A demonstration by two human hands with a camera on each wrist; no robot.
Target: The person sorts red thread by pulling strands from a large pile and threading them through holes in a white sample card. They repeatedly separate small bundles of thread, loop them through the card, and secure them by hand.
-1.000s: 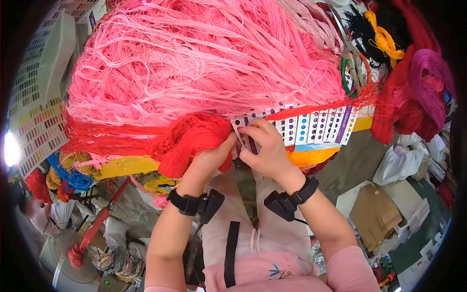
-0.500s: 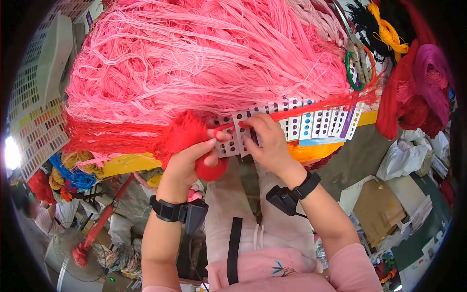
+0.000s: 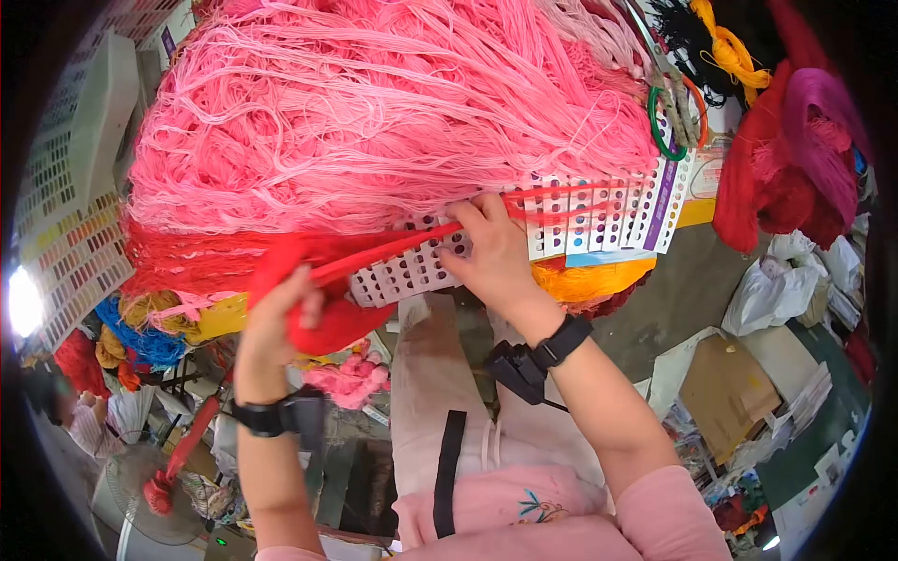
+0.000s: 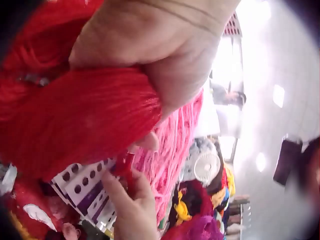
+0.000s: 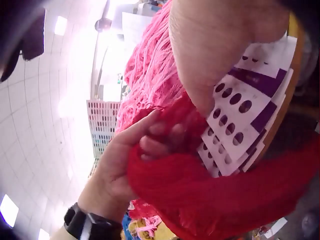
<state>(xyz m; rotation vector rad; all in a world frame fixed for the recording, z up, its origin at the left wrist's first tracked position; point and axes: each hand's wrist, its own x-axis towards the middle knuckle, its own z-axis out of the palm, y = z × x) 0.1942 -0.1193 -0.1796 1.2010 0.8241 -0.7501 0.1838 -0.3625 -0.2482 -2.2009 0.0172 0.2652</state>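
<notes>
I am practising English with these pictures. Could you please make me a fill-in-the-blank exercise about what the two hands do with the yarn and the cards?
1. The left hand holds a bundle of ____ yarn.
2. The right hand presses on white cards that have rows of round ____.
3. Above the cards lies a big heap of ____ yarn.
4. Scissors with a green handle lie at the heap's ____ side.

Missing words: red; holes; pink; right

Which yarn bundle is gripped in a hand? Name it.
The red yarn bundle, held by the left hand at the table's front edge. The pink yarn heap and magenta yarn lie untouched.
</notes>
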